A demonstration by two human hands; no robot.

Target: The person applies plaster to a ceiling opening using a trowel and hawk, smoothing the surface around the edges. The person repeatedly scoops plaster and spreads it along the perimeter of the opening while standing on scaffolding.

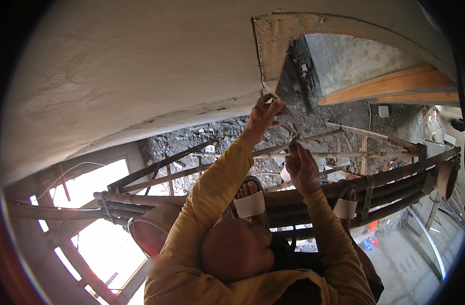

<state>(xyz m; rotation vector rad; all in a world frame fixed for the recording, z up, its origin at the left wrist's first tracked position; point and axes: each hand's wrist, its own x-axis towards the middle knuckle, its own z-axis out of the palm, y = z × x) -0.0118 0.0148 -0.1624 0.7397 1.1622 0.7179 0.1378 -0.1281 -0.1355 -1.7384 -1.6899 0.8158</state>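
The far left is filled by a broad plastered wall (131, 76), curved by the lens. Below it, ground strewn with rubble (192, 134) is seen, and across the near side a bundle of scaffold poles (288, 201) is stretched, on which sandalled feet (250, 190) appear to be planted. At the far centre, the opening is framed by a roughly coated border (269, 48), its surface left ridged and uneven. On the near left a round bucket (156, 223) is tucked against the poles.

And now the hands: the right hand (303, 170) is closed round the handle of a slim trowel (288, 116), which is angled far and left, its tip brought to the border's lower corner. The left hand (263, 119) is raised beside that tip, fingers bent; whether the blade is pinched or merely steadied cannot be told.

For a clean corner, the blade is probably best kept shallow, pressure light and even, strokes short, and balance checked before any longer reach.
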